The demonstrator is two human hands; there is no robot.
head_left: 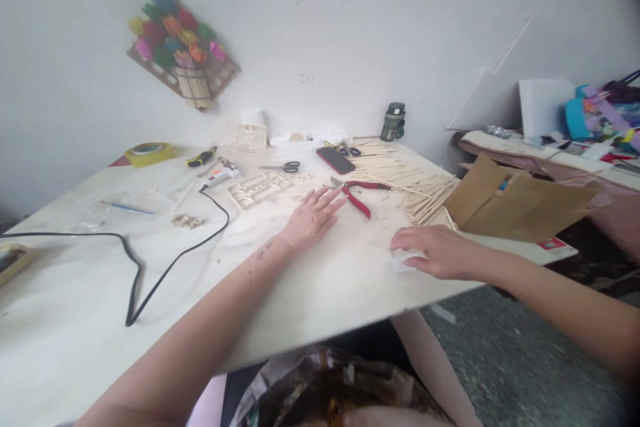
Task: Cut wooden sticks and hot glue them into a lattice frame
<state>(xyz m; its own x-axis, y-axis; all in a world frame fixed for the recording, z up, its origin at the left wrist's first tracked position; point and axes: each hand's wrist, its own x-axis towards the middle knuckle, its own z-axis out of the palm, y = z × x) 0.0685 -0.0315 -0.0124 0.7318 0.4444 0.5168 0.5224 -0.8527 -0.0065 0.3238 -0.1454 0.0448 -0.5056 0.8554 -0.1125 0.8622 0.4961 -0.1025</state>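
My left hand [314, 217] lies flat on the white table [320, 293], fingers stretched out toward a pair of red-handled pliers [357, 195] with spread handles. Under my right hand [434, 250], near the table's front edge, is a crumpled white piece [406, 260], perhaps tissue or paper; the fingers are curled over it. Beyond the left hand sits a small wooden lattice frame [259, 188]. Many thin wooden sticks [425, 190] are spread behind the right hand.
A glue gun [220, 175] with a black cord [175, 260] lies at left. Yellow tape [149, 153], a utility knife [201, 157], scissors [284, 167] and a phone [335, 160] lie farther back. A green bottle [393, 122] stands by the wall. A cardboard box [515, 203] is at right.
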